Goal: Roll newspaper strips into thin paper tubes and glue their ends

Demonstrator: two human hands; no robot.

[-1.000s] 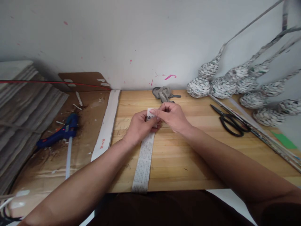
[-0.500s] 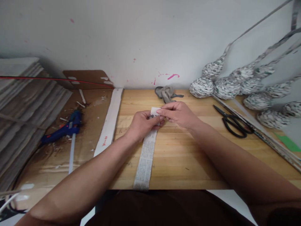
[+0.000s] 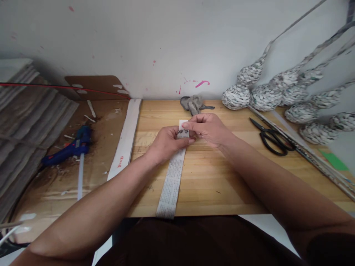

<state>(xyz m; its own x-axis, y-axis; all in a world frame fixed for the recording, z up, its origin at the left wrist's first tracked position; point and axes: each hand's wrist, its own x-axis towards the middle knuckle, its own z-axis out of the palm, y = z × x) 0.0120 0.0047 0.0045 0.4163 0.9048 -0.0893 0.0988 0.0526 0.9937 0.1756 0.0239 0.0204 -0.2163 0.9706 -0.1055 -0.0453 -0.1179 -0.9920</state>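
Note:
A narrow strip of newspaper (image 3: 171,181) runs from the table's front edge up to my hands. My left hand (image 3: 169,142) grips its upper part, the thumb lying across the print. With thumb and fingertips, my right hand (image 3: 206,129) pinches the strip's far end, where large dark characters show. Some fingers of both hands are hidden behind the paper. Just beyond them lies a grey crumpled cloth-like bundle (image 3: 194,103). To the right rest black-handled scissors (image 3: 273,138), their blades half apart.
A stack of white paper strips (image 3: 124,140) lies left of the hands. Farther left are a blue glue gun (image 3: 70,147) on cardboard and bundled newspapers (image 3: 27,122). Several woven paper gourd shapes (image 3: 237,96) and long paper rods (image 3: 316,162) occupy the right. A wall (image 3: 166,44) closes the back.
My right fingers have shifted slightly toward the left along the strip's end, and more printed characters show between the hands. The whole view has tilted a little.

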